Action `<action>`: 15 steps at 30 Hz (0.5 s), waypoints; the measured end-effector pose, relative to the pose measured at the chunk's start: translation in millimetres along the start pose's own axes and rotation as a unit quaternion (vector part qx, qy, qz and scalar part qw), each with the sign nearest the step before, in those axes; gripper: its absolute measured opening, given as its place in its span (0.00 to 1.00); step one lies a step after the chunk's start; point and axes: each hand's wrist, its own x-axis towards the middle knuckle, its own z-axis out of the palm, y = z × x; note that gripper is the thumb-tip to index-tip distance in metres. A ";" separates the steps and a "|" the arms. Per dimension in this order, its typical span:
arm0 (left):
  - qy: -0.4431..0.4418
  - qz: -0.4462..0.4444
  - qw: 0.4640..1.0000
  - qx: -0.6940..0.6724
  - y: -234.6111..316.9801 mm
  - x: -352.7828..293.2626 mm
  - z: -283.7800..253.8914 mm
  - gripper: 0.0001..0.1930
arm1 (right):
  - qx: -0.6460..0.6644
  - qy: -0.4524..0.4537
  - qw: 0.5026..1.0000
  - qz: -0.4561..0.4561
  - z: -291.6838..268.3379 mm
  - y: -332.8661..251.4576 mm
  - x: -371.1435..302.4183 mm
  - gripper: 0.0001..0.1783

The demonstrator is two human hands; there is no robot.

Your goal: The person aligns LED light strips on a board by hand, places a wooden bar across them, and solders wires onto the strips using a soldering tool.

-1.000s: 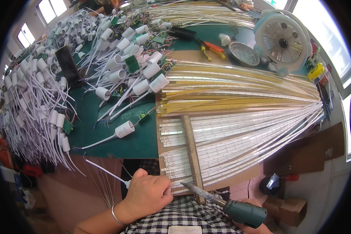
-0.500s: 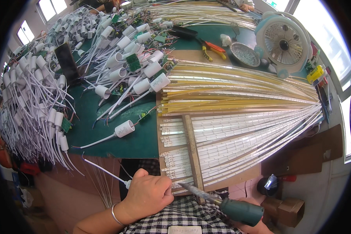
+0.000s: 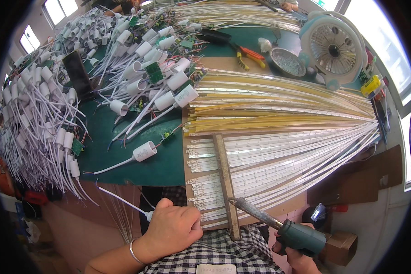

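Observation:
My left hand (image 3: 174,230) is closed at the board's near left edge, gripping a white cap whose cable (image 3: 121,197) sticks out to the left. The cap's body is mostly hidden by the fingers. In my right hand (image 3: 301,262) is a soldering iron (image 3: 301,237) with a dark green handle. Its tip lies over the wooden bar (image 3: 225,187) that crosses the row of white LED strips (image 3: 269,160). The strips' left ends are lined up beside my left hand. Farther left, a white cylindrical cap (image 3: 145,151) with a cable and a small green circuit board lies on the green table.
Many white caps with cables (image 3: 36,109) are heaped at left, around a dark phone (image 3: 77,73). Yellow-backed strips (image 3: 278,98) lie beyond the white ones. Pliers (image 3: 249,55), a metal bowl (image 3: 287,62) and a fan (image 3: 333,50) stand at the back. Another person's hand (image 3: 288,7) shows at the far edge.
My right hand has moved the soldering iron to the right and its tip away from my left hand, up to the wooden bar. The left hand has stayed in place.

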 end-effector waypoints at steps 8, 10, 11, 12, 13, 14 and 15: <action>-0.003 0.006 1.000 0.016 0.0 0.2 -0.6 0.07 | 0.017 -0.059 0.998 0.032 -11.1 8.8 1.9 0.30; -0.003 0.010 1.000 0.021 0.8 0.7 -1.3 0.06 | 0.033 -0.027 0.999 0.017 -8.3 11.1 -1.0 0.30; -0.005 0.009 1.000 0.022 1.2 0.9 -1.7 0.06 | 0.033 -0.027 0.999 0.017 -7.5 12.2 -2.2 0.30; -0.014 0.003 1.000 0.024 1.5 1.2 -1.9 0.06 | 0.038 -0.013 0.999 0.010 -6.9 13.5 -3.1 0.31; -0.006 0.008 1.000 0.022 1.8 1.3 -2.2 0.06 | 0.042 0.001 0.999 0.002 -7.5 14.4 -3.5 0.31; -0.008 0.006 1.000 0.024 2.2 1.2 -2.5 0.06 | 0.043 0.001 0.999 0.002 -8.7 15.3 -3.1 0.31; -0.017 -0.001 0.999 0.029 2.5 1.2 -2.6 0.06 | 0.041 -0.017 0.999 0.003 -10.3 16.1 -2.1 0.32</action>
